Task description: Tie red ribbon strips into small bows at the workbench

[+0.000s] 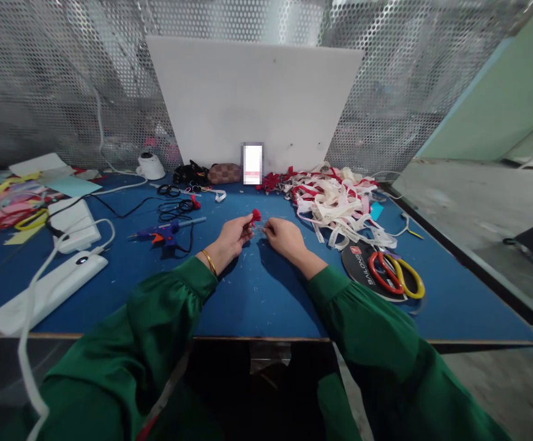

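Observation:
Between the thumb and fingers of my left hand (pixel 234 237) is a small red ribbon flower (pixel 256 215), held up above the blue table (pixel 257 294). My right hand (pixel 285 237) is just to the right of it, thumb and forefinger pinched together. A faint, thin strand seems to show between the two hands, but what the right fingers hold is too small to name. Both hands are close together and a little above the tabletop.
A heap of white and red ribbons (pixel 340 202) lies at the back right, near scissors (pixel 388 274) with red and yellow handles. On the left are a blue glue gun (pixel 158 234), a white power strip (pixel 50 294) and cables. A phone (pixel 252 164) leans against the white board (pixel 261 98).

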{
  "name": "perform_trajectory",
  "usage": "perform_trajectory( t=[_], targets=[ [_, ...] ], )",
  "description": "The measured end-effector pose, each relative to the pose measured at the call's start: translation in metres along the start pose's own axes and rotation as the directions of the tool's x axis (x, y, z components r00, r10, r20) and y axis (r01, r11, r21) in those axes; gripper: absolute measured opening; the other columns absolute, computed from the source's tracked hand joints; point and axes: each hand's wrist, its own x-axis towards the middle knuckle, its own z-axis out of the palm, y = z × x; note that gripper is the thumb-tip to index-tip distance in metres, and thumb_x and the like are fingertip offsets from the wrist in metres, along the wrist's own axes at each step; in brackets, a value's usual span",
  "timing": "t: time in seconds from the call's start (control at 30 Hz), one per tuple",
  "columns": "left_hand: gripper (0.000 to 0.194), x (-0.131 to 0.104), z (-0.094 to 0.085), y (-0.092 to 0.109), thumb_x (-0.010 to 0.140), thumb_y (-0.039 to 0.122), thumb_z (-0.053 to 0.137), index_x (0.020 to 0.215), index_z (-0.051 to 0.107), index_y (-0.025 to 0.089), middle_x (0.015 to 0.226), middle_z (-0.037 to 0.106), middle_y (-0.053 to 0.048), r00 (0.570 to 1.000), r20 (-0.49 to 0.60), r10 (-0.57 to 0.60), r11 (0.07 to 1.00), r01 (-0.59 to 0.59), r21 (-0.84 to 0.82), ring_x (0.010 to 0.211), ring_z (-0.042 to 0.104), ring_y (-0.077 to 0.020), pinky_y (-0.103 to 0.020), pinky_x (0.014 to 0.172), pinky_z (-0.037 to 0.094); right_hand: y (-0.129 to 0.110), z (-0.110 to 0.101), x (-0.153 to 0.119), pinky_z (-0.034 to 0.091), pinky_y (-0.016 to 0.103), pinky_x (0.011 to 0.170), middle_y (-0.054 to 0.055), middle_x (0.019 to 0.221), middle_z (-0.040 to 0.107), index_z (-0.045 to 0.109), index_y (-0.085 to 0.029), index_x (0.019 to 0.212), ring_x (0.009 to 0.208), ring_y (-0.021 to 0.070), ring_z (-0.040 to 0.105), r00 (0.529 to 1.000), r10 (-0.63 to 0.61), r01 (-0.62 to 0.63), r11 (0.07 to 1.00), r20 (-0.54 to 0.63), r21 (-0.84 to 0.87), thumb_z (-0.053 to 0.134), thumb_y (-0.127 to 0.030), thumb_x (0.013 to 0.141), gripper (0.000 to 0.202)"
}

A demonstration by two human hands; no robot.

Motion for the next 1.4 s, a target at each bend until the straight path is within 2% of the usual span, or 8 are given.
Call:
perform_trajectory(
  t=[0.33, 0.43, 0.53, 0.6, 0.73, 0.8, 1.13, 1.4],
  targets=[
    [0.019, -0.004, -0.001, -0.003, 0.070, 0.025, 0.077, 0.067, 0.065, 0.012, 0.054, 0.058, 0.000, 0.998, 0.054, 0.028, 0.999, -0.029, 0.018, 0.047, 0.053, -0.0083, -0.022, 0.054, 0.044, 0.000, 0.007, 0.000, 0.030, 0.028, 0.062, 0.006, 0.089, 0.071, 0.064, -0.021, 0.086, 0.080, 0.0184, 0.061, 1.000, -0.003, 0.003, 1.000, 0.020, 0.010, 0.053, -0.028, 0.090, 0.014],
    [0.020, -0.002, -0.003, -0.004, 0.069, 0.027, 0.078, 0.068, 0.065, 0.011, 0.056, 0.058, 0.000, 0.998, 0.062, 0.033, 0.999, -0.034, 0.012, 0.048, 0.052, -0.0079, -0.021, 0.053, 0.043, 0.002, 0.000, -0.001, 0.033, 0.027, 0.063, 0.004, 0.079, 0.066, 0.060, -0.020, 0.081, 0.073, 0.0170, 0.057, 0.986, -0.006, 0.034, 0.985, -0.165, 0.169, 0.050, -0.031, 0.091, 0.017],
    [0.021, -0.001, -0.003, -0.005, 0.069, 0.028, 0.078, 0.071, 0.067, 0.011, 0.057, 0.058, 0.000, 0.997, 0.071, 0.039, 0.999, -0.039, -0.003, 0.048, 0.051, -0.0071, -0.021, 0.052, 0.042, 0.005, -0.016, -0.004, 0.037, 0.027, 0.067, 0.001, 0.071, 0.057, 0.053, -0.021, 0.079, 0.067, 0.0154, 0.052, 0.811, 0.156, 0.109, 0.907, -0.564, 0.408, 0.036, -0.038, 0.098, 0.030],
    [0.022, -0.002, -0.003, -0.005, 0.067, 0.028, 0.079, 0.072, 0.068, 0.011, 0.057, 0.057, 0.001, 0.996, 0.078, 0.043, 0.999, -0.042, -0.011, 0.048, 0.050, -0.0067, -0.021, 0.051, 0.041, 0.006, -0.024, -0.004, 0.038, 0.027, 0.067, 0.000, 0.068, 0.052, 0.049, -0.022, 0.076, 0.065, 0.0149, 0.049, 0.720, 0.237, 0.158, 0.860, -0.652, 0.486, 0.032, -0.041, 0.099, 0.035],
    [0.023, -0.007, 0.000, -0.004, 0.063, 0.027, 0.082, 0.070, 0.067, 0.012, 0.058, 0.057, 0.001, 0.993, 0.098, 0.061, 0.998, -0.060, -0.018, 0.050, 0.049, -0.0060, -0.019, 0.050, 0.038, 0.002, -0.014, -0.001, 0.036, 0.025, 0.060, -0.002, 0.061, 0.054, 0.051, -0.022, 0.070, 0.060, 0.0139, 0.049, 0.947, 0.102, 0.083, 0.840, -0.305, 0.536, 0.044, -0.046, 0.093, 0.035],
    [0.024, -0.010, 0.002, -0.004, 0.062, 0.026, 0.083, 0.070, 0.066, 0.012, 0.059, 0.058, 0.001, 0.992, 0.112, 0.064, 0.998, -0.062, -0.021, 0.050, 0.049, -0.0060, -0.019, 0.049, 0.037, -0.001, -0.001, 0.001, 0.035, 0.025, 0.057, -0.002, 0.060, 0.057, 0.054, -0.021, 0.068, 0.057, 0.0132, 0.051, 0.992, 0.066, 0.012, 0.813, -0.112, 0.583, 0.049, -0.047, 0.090, 0.034],
    [0.013, -0.010, 0.011, -0.011, 0.067, 0.017, 0.077, 0.066, 0.065, 0.011, 0.056, 0.055, 0.002, 0.990, 0.134, 0.036, 0.995, -0.024, -0.092, 0.048, 0.046, -0.0045, -0.017, 0.048, 0.035, -0.004, 0.012, -0.002, 0.034, 0.024, 0.050, -0.004, 0.049, 0.053, 0.052, -0.020, 0.058, 0.046, 0.0109, 0.045, 0.995, 0.100, -0.043, 0.568, -0.016, 0.822, 0.064, -0.034, 0.075, 0.025],
    [0.024, -0.020, 0.011, -0.004, 0.059, 0.027, 0.084, 0.069, 0.068, 0.012, 0.057, 0.056, 0.002, 0.991, 0.074, 0.108, 0.994, -0.106, -0.028, 0.049, 0.046, -0.0055, -0.019, 0.049, 0.034, 0.000, 0.011, 0.004, 0.041, 0.025, 0.053, -0.001, 0.056, 0.057, 0.056, -0.019, 0.063, 0.050, 0.0126, 0.052, 0.982, 0.187, -0.097, 0.479, 0.006, 0.873, 0.053, -0.045, 0.082, 0.032]
  ],
)
